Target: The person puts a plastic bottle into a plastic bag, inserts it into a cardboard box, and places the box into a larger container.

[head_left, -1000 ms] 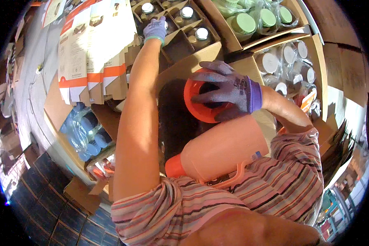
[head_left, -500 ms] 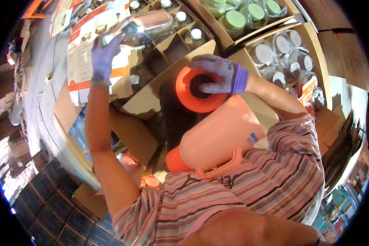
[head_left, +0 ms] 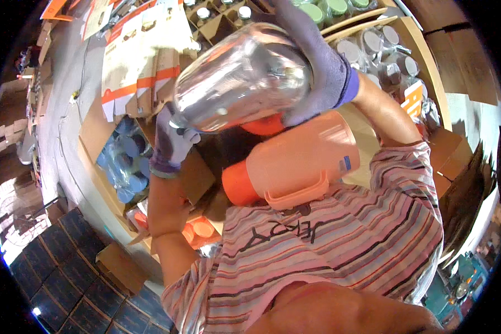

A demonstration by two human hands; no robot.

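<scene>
A large silvered glass flask liner (head_left: 242,83) lies tilted between my hands, above the box. My left hand (head_left: 171,139), in a purple-grey glove, closes on its narrow tipped end. Around the wide end at the upper right, my right hand (head_left: 324,64), gloved the same way, is wrapped with its fingers partly hidden. Just under the liner shows part of an orange ring-shaped piece (head_left: 266,124). A peach-coloured jug (head_left: 300,156) with a side handle and an orange end (head_left: 242,182) lies on its side close to my striped shirt, touched by neither hand.
A divided carton (head_left: 222,25) with white-tipped liners stands at the back. Flat printed cartons (head_left: 139,69) lie left of it. Boxes hold green-lidded pieces (head_left: 312,12) and bagged white-topped pieces (head_left: 371,42). Blue round pieces (head_left: 129,147) and orange pieces (head_left: 201,228) sit at left.
The liner has come out from over the divided carton, nearer to me. My right hand has left the orange ring and now grips the liner's wide end. My left hand has moved nearer with it.
</scene>
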